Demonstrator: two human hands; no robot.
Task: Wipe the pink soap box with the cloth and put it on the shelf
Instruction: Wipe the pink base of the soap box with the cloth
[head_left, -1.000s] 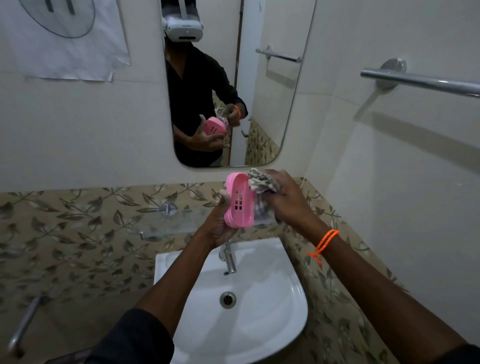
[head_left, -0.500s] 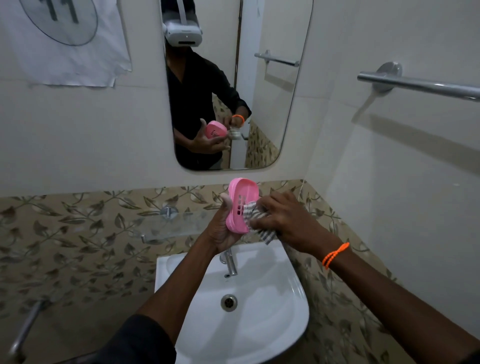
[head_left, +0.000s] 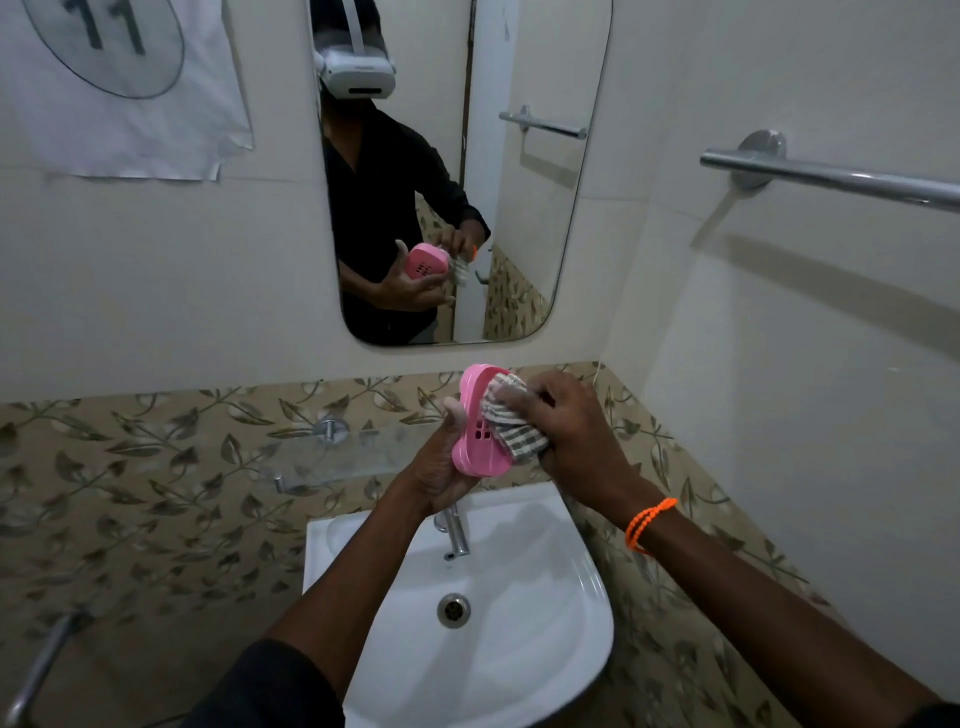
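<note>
A: Pink plastic, oval, with small drain slots in its base: that is the pink soap box (head_left: 475, 431), held on edge above the white ceramic basin (head_left: 545, 613). Which step is this?

B: The wiping step, I'd judge. The left hand (head_left: 441, 465) grasps the box from behind, thumb along its near edge and fingers wrapped under its lower end. The right hand (head_left: 563, 418) is curled round the bunched grey-and-white striped cloth (head_left: 511, 423) and presses it into the open hollow of the box.

A: So the box sits between the two hands?

B: Yes, touching both: palm on its back, cloth on its front. It hangs over the chrome tap (head_left: 456, 530), not resting on anything.

A: And the shelf?

B: The clear glass shelf (head_left: 332, 454) on the leaf-patterned tiles lies just left of the left hand, at nearly the same height. It holds nothing I can make out.

A: What does the next move call for?

B: Probably the cloth lifted clear, the box turned flat with its base down, then carried a short way left and set on the glass gently.
</note>
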